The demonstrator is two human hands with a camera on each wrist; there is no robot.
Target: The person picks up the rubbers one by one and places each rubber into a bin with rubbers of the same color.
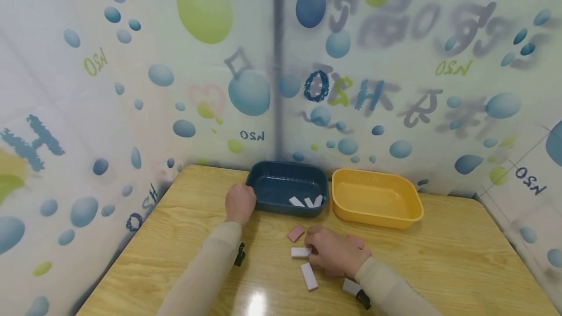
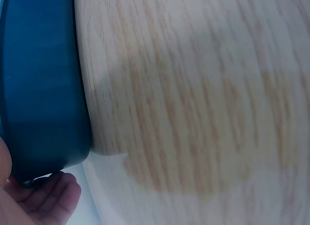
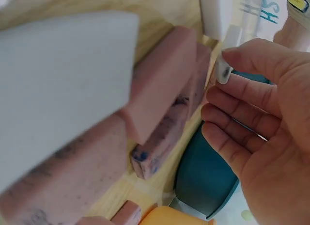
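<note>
In the head view my left hand [image 1: 240, 204] grips the left end of a dark blue tray [image 1: 285, 207]; the left wrist view shows fingers curled at the end of the blue tray [image 2: 43, 89]. My right hand [image 1: 335, 250] is over the table in front of the trays. Between its thumb and index finger it pinches a white eraser [image 1: 300, 252], and the right wrist view shows a dark smudge on this white eraser [image 3: 223, 70]. Several white erasers [image 1: 309, 202] lie inside the blue tray's right end.
A yellow tray [image 1: 373, 219] stands right of the blue one. A pink eraser [image 1: 295, 233] and a white eraser [image 1: 309, 277] lie near my right hand. Ink-marked pink erasers [image 3: 164, 84] sit close under the right wrist. A patterned wall [image 1: 246, 150] rises behind the table [image 1: 197, 184].
</note>
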